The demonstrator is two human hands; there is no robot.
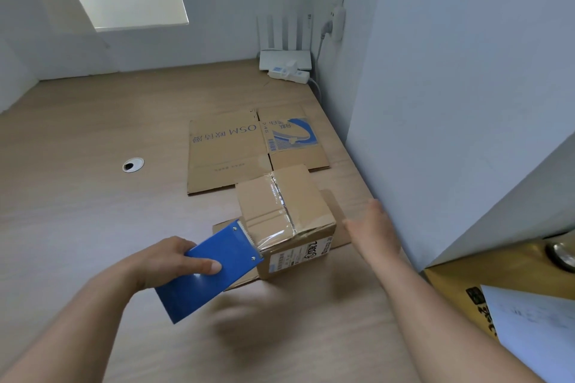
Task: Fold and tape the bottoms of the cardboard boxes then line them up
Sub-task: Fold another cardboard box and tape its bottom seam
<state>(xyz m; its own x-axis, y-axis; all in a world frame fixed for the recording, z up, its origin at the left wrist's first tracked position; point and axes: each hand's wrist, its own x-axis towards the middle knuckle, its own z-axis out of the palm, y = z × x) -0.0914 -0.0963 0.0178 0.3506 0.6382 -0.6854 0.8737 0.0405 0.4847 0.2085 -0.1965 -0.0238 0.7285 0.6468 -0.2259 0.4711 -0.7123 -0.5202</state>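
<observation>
1 small box (273,211) stands near the right edge of the wooden surface (93,196), its folded flaps facing up, with a strip of clear tape (284,205) running along the centre seam and down over the near edge. The seam looks closed, so this box appears nearly done. The left hand (168,261) grips a blue tape dispenser (208,270), fingers curled round the body, and its toothed edge sits at the box's near-left corner. The tape seems not yet cut free there. The right hand (375,230) is flat with its fingers extended, just beside the box's right side. It is blurred, and contact cannot be confirmed. Brown cardboard pokes out from under the box on 2 sides; whether these are its own flaps or a separate sheet cannot be told. At least 1 flat carton (227,149), printed in blue, lies behind and has not been folded. No line of finished boxes is visible, so most of the task is judged outstanding. A router (284,59) and power strip (289,73) occupy the far corner, and a cable hole (133,164) sits to the left. The wall (451,102) on the right and a yellow carton (497,270) crowd the box's right side, limiting room there for lining up.
</observation>
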